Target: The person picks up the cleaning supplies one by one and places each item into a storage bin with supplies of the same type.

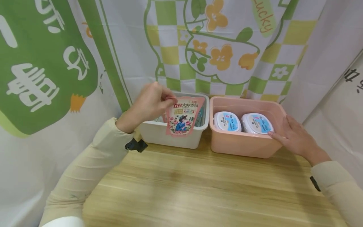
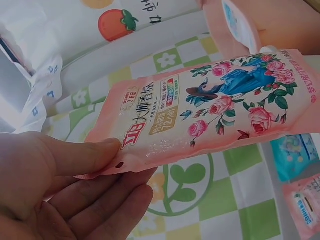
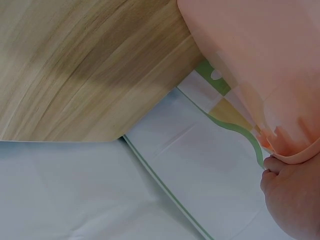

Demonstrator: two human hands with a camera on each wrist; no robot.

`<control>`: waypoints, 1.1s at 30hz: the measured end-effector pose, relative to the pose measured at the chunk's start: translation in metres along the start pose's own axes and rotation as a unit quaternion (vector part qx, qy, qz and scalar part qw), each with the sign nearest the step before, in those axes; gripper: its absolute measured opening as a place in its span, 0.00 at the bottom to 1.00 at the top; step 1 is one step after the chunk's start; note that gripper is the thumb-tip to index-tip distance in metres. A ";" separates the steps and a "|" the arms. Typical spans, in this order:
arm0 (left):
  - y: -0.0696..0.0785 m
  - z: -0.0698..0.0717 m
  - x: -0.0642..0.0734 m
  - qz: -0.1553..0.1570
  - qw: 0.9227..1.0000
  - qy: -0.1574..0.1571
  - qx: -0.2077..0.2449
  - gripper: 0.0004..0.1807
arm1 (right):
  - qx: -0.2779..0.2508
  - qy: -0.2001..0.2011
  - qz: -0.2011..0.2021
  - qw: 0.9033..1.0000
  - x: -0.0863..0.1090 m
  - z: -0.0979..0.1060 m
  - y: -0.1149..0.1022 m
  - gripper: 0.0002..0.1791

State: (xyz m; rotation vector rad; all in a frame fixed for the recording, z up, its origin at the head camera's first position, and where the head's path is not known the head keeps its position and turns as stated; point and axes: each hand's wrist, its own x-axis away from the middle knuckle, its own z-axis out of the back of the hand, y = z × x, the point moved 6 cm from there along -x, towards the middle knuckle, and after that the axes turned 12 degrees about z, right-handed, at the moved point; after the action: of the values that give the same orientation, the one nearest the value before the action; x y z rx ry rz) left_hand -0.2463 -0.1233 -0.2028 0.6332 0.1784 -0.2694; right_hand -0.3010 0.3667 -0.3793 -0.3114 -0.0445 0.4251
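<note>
My left hand (image 1: 151,105) pinches a pink detergent pouch (image 1: 182,118) by its top corner, thumb on the printed face. The pouch, printed with roses and a figure in blue, hangs upright at the white bin (image 1: 170,138), overlapping its front rim in the head view. Inside that bin, a teal packet (image 2: 294,156) and another pink packet (image 2: 304,205) show in the left wrist view. My right hand (image 1: 297,138) grips the right end of the pink bin (image 1: 241,145) at its rim. Two white-lidded tubs (image 1: 227,122) with blue labels sit side by side in the pink bin.
Both bins stand side by side at the back of the wooden table (image 1: 198,186). Behind them hangs a green-and-white checked curtain (image 1: 207,41) with orange flowers. White cloth walls (image 1: 340,104) rise close on either side.
</note>
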 end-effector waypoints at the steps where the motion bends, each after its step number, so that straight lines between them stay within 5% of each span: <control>1: 0.001 0.001 -0.001 0.000 1.000 0.004 -0.001 0.07 | 0.001 -0.001 0.000 1.000 0.000 0.000 0.000 0.61; 17: 0.006 0.011 -0.034 0.046 0.998 0.035 0.039 0.07 | 0.001 0.001 0.004 1.000 -0.001 0.001 -0.001 0.60; 33: -0.013 0.003 -0.067 0.075 0.994 0.071 0.038 0.07 | 0.005 0.001 0.001 1.000 -0.001 -0.001 0.002 0.60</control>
State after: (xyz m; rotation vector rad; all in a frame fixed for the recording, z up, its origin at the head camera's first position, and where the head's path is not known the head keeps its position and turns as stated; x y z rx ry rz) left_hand -0.3138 -0.1216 -0.1913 0.7375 0.2567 -0.0864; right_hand -0.3031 0.3681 -0.3806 -0.3013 -0.0393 0.4268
